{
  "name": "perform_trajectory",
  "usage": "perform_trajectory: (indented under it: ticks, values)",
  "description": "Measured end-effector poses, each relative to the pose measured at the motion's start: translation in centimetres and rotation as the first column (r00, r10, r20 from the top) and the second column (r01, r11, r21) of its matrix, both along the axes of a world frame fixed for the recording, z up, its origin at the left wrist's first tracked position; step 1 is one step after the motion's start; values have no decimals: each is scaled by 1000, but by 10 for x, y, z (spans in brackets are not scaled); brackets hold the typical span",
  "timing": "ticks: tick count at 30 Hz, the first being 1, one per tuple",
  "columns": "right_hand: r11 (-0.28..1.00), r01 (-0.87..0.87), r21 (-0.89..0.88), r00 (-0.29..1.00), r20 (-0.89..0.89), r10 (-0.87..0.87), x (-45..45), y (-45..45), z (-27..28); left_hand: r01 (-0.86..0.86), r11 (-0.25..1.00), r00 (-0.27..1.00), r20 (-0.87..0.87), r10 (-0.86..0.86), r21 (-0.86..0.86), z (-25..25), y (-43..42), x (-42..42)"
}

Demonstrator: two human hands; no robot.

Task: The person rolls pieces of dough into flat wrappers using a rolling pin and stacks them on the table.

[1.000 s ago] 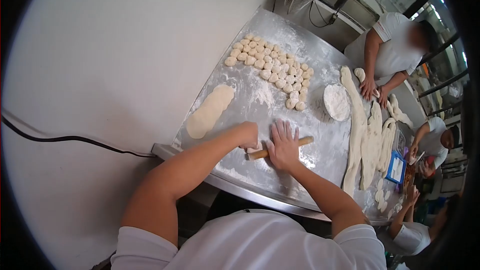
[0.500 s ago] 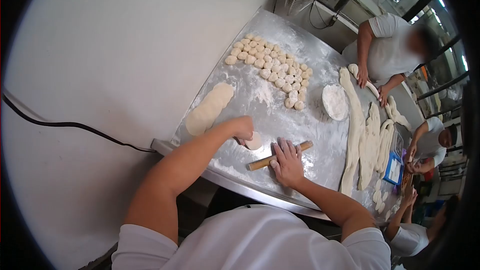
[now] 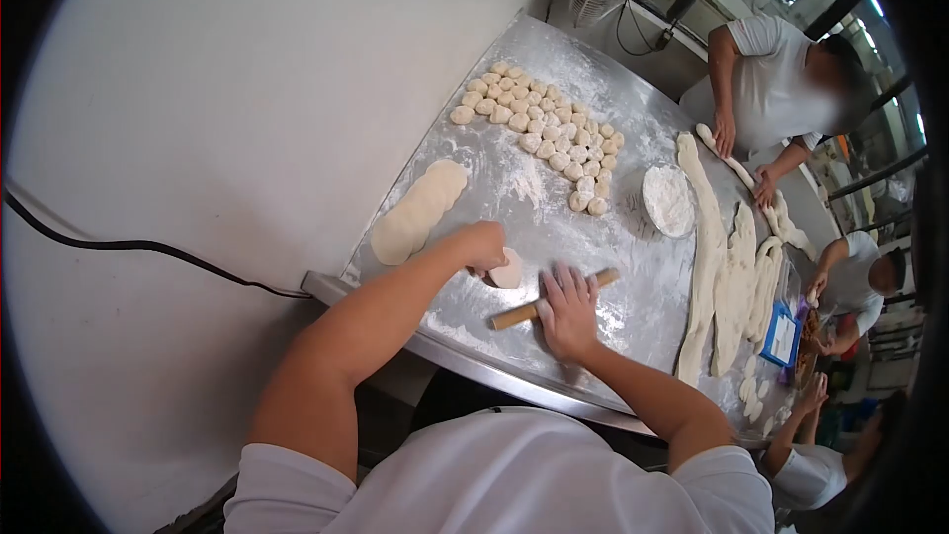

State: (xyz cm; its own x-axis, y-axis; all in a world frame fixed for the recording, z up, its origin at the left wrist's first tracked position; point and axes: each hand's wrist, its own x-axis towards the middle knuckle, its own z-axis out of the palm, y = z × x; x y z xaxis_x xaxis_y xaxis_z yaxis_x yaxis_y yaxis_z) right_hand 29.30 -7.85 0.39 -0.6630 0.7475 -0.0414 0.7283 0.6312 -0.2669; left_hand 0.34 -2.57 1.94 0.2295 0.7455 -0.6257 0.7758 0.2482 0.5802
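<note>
A small flat dough round point(image 3: 507, 269) lies on the floured metal table. My left hand point(image 3: 483, 245) is closed on its far left edge, with the fingertips partly hidden. To the right of it my right hand point(image 3: 567, 311) rests on a wooden rolling pin point(image 3: 516, 315), palm down, fingers stretched out and apart. The pin sits just in front of the dough round, on the side nearer my body. Beyond my left forearm, a row of overlapping flat dough rounds point(image 3: 420, 213) runs along the wall side.
Several dough balls point(image 3: 554, 133) cluster farther up the table point(image 3: 613, 237). A bowl of flour point(image 3: 669, 202) stands right of them, beside long dough strips point(image 3: 700, 257). A blue box point(image 3: 781, 336) lies at the right. Across the table a co-worker point(image 3: 766, 79) handles a dough rope point(image 3: 727, 156).
The rolling pin has moved slightly away from my body under my right hand. The dough round has shifted and looks more elongated. The co-worker's hands have moved slightly along the dough rope.
</note>
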Motion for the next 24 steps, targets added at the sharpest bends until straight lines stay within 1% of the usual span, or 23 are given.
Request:
perform_trajectory:
  ticks: [2,3,5,6,7,9,12,14,15,16,18,19,21,22,24]
  values:
    - [998,-55,-20,997,48,56,18,-9,8,70,997,998,10,-70,-33,-10,-1,-3]
    - [1000,-26,-14,998,63,27,8,-3,10,108,993,994,15,-107,-50,-15,-1,-4]
    - [1000,27,-6,995,93,-27,-39,30,15,185,983,979,-89,-184,5,-2,0,3]
    - [997,55,45,988,144,-61,-69,51,13,222,975,965,-146,-216,27,2,0,4]
    - [994,104,40,993,57,-107,-96,72,12,167,979,976,-163,-147,115,0,-4,4]
    - [974,157,163,988,-36,-153,-137,107,1,62,950,984,-178,-6,306,-1,-6,4]
    - [979,176,100,962,-227,-150,-134,108,0,78,945,981,-193,-16,318,-7,-2,-5]
    - [982,177,70,974,-153,-164,-88,64,-5,43,957,996,-88,-19,286,-1,-2,-6]
    - [993,114,33,992,-60,-112,-58,38,-2,27,963,999,-35,-18,268,1,-1,-7]
    - [998,54,-15,998,35,-53,-32,17,4,22,989,1000,-25,-18,145,-2,2,-7]
    - [999,-32,4,998,52,32,3,5,6,9,993,1000,0,-9,-116,-13,9,-5]
    - [997,-73,7,995,62,73,7,2,9,63,990,997,-28,-68,-129,0,7,-4]
    - [999,-35,36,997,76,32,-27,28,6,177,971,977,-88,-192,-160,23,6,-3]
    - [999,-15,52,997,80,11,-54,47,8,146,987,984,-95,-152,-60,23,2,-2]
    - [982,113,152,993,-54,-106,-110,86,1,80,986,993,-95,-67,143,22,-6,2]
